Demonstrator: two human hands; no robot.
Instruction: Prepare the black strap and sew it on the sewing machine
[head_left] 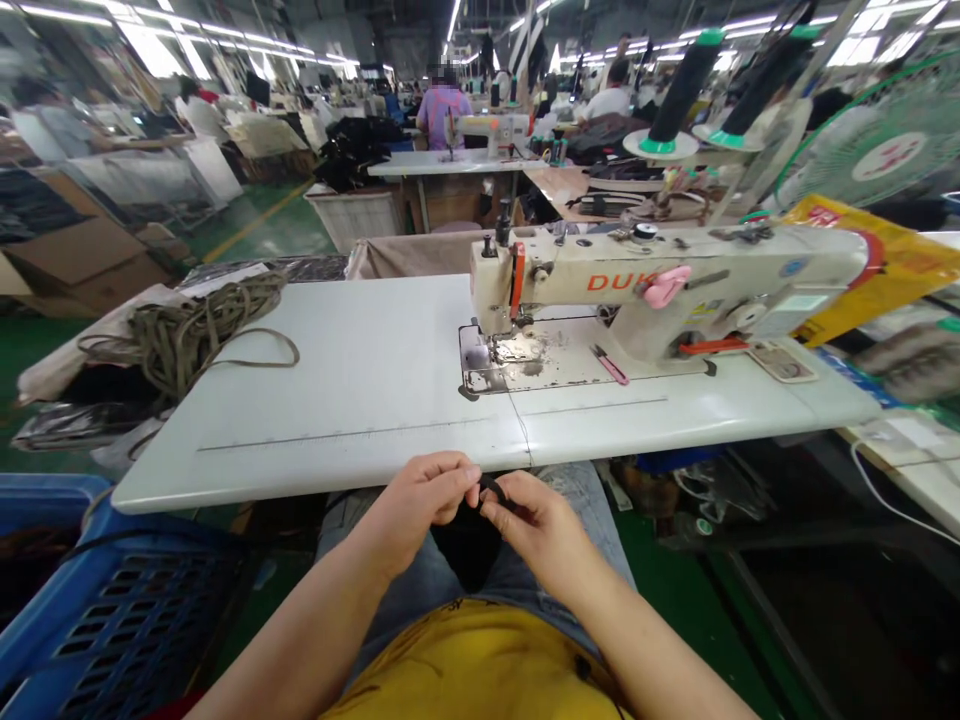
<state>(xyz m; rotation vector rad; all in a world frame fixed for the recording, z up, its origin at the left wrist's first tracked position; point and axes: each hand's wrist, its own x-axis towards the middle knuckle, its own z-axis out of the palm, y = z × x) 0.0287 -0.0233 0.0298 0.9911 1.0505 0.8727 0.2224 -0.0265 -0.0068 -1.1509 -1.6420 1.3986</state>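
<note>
My left hand (420,505) and my right hand (536,525) meet over my lap, just below the front edge of the white sewing table (360,390). Both are closed in a pinch on a small piece of black fabric (471,545) that hangs down between them onto my jeans. A cream sewing machine (660,285) with orange lettering stands on the table beyond my hands, its needle area (499,345) at the left end. Pink thread snips (611,365) lie on the machine bed.
A tangle of olive cord (191,330) lies at the table's left end. A blue plastic crate (97,600) stands at my lower left. Thread cones (679,95) and a fan (877,150) are at the right. Other people work at machines behind.
</note>
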